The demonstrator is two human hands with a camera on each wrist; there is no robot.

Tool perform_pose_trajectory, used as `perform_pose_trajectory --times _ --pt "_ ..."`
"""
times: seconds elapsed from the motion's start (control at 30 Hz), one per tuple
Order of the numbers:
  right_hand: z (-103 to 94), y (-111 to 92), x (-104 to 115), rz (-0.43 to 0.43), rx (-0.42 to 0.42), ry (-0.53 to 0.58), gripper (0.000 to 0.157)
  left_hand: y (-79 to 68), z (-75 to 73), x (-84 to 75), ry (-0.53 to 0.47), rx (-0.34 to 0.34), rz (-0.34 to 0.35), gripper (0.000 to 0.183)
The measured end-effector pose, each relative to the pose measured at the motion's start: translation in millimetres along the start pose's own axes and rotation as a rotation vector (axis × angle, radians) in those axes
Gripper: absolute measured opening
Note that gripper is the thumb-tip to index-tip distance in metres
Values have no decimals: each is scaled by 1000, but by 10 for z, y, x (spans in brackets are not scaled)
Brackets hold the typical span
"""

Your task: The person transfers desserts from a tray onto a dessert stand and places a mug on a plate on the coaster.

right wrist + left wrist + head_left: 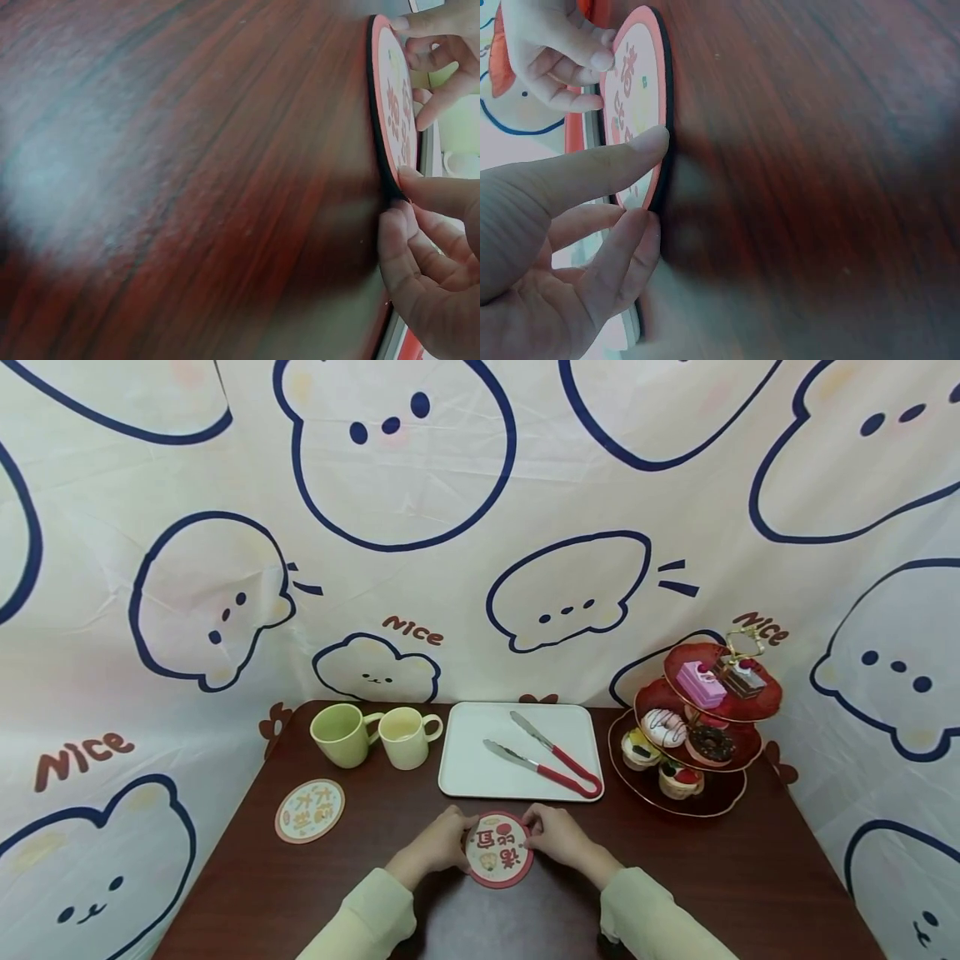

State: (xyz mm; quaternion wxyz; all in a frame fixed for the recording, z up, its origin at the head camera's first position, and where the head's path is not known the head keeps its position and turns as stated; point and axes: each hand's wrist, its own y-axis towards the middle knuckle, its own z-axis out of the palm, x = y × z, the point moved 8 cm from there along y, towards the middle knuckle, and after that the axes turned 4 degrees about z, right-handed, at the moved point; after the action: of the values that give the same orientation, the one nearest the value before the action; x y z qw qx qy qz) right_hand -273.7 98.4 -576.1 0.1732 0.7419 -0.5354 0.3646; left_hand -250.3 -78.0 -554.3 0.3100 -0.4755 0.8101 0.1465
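A round coaster (498, 852) with a red rim and red lettering is between both hands, at the front middle of the dark wooden table. My left hand (438, 843) pinches its left edge, thumb on the top face and fingertips at the rim. On the opposite edge, my right hand (561, 837) grips it the same way. Both wrist views show the dark underside edge of the coaster (634, 105) close to the tabletop. Whether it touches the wood I cannot tell. Just behind the hands lies a white tray (468, 777) with red-handled tongs (558, 772).
A green mug (339, 737) and a cream mug (405, 742) stand at the back left. Before them lies a cream coaster (310, 811). A three-tier red stand (731, 793) bearing several cakes, donuts and tarts is at the back right. A printed cloth (465, 593) hangs behind the table.
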Motion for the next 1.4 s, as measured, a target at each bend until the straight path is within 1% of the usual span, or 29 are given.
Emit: perform_pose_trajectory --times 0.27,0.47,0.57,0.7,0.8,0.87,1.03,1.23,1.4 --pt "-68 -63 -53 14 -12 -9 24 74 46 -63 -5 27 47 79" --pt "-116 -80 -144 39 -4 -9 24 112 50 -77 -13 39 68 66" --pt "-138 -91 -197 50 4 -5 24 116 51 -75 -41 40 77 58" --pt "-196 -123 -243 44 5 4 24 113 44 -68 -119 34 92 46" --pt "-252 -155 -302 41 -4 4 24 102 11 -46 -168 16 99 38" --pt "-291 -174 -366 62 -10 2 24 96 -25 -27 -179 5 102 34" --pt "-400 -219 -522 138 -30 22 23 81 -134 21 -139 -38 102 28" --pt "-527 -312 -651 175 -60 40 24 43 -222 62 -122 -91 128 25" --pt "-633 -420 -761 218 -107 39 22 5 -321 112 -107 -131 133 24"
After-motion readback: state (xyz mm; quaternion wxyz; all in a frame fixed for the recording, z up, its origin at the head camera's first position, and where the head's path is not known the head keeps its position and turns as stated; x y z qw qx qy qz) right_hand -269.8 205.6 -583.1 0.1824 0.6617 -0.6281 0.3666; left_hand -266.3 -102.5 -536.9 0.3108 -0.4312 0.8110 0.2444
